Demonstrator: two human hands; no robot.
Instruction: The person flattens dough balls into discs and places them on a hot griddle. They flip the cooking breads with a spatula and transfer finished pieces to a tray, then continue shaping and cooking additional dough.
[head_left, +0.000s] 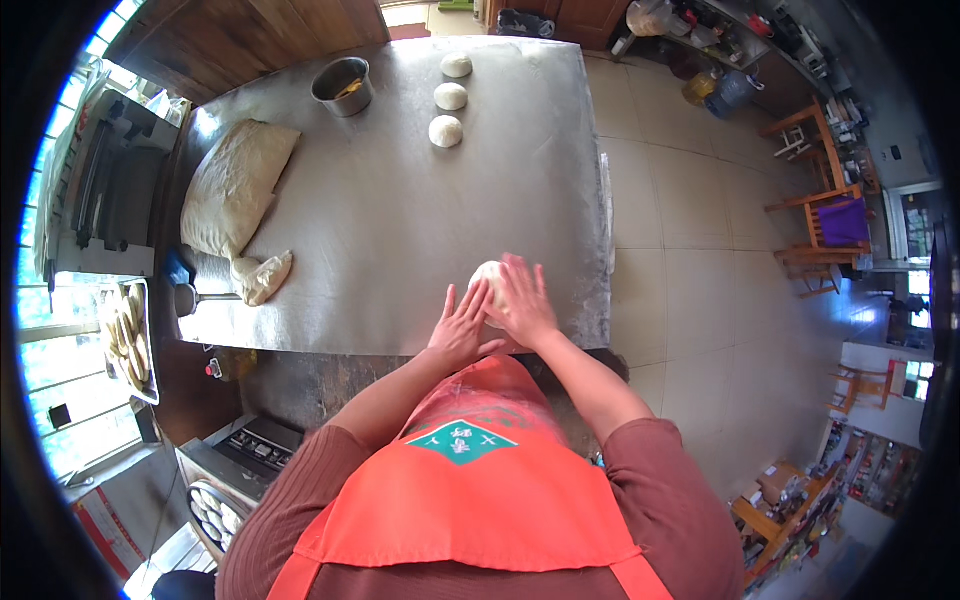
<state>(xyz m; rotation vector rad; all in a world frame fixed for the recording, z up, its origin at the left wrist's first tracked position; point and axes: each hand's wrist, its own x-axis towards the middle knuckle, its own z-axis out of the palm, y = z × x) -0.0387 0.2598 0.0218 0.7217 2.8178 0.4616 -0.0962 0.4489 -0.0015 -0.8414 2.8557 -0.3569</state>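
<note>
A piece of pale dough (489, 271) lies near the front edge of the metal-topped table (360, 225), partly covered by my hands. My left hand (463, 328) rests its fingertips at the dough's left side, fingers spread. Over its right side lies my right hand (523, 300), flat and slightly blurred, its fingers extended. Whether either palm presses on the dough is hidden. Farther back, three round dough balls stand in a row: a near one (445, 131), a middle one (451, 97) and a far one (456, 65). A large dough mass (236, 187) spreads on the left.
A metal pot (343, 88) with something yellow inside stands at the back left. A smaller dough lump (262, 277) touches a metal tool's handle (217, 298) near the left edge. Beyond that edge are a machine (112, 187) and a tray of long pale pieces (152, 345).
</note>
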